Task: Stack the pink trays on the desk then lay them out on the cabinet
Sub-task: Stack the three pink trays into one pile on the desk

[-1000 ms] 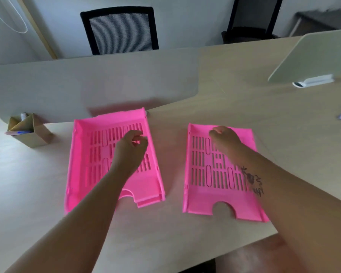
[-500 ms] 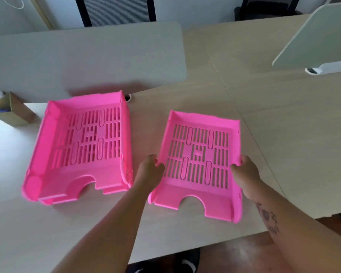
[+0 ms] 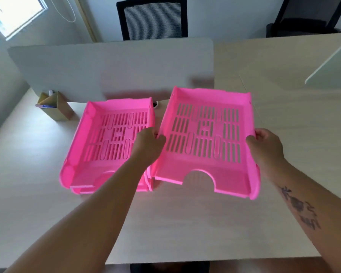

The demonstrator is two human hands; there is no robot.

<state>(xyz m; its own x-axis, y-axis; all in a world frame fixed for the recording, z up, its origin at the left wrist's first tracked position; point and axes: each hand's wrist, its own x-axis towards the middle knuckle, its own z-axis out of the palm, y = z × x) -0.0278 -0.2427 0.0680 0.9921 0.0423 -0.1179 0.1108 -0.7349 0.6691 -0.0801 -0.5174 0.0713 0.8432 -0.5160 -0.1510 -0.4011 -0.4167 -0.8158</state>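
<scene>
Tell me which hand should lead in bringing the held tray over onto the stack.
Left, probably. The left hand grips the held tray on the side next to the stack, so it can guide that edge on; the right hand holds the far side.

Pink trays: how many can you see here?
At least 3: one tray held in both hands, and a stack on the desk showing two layered edges; more may hide within.

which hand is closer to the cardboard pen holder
Left. The left hand, on the left edge of the lifted pink tray, is nearer the cardboard pen holder at far left. The right hand holds the opposite edge, farther away.
</scene>
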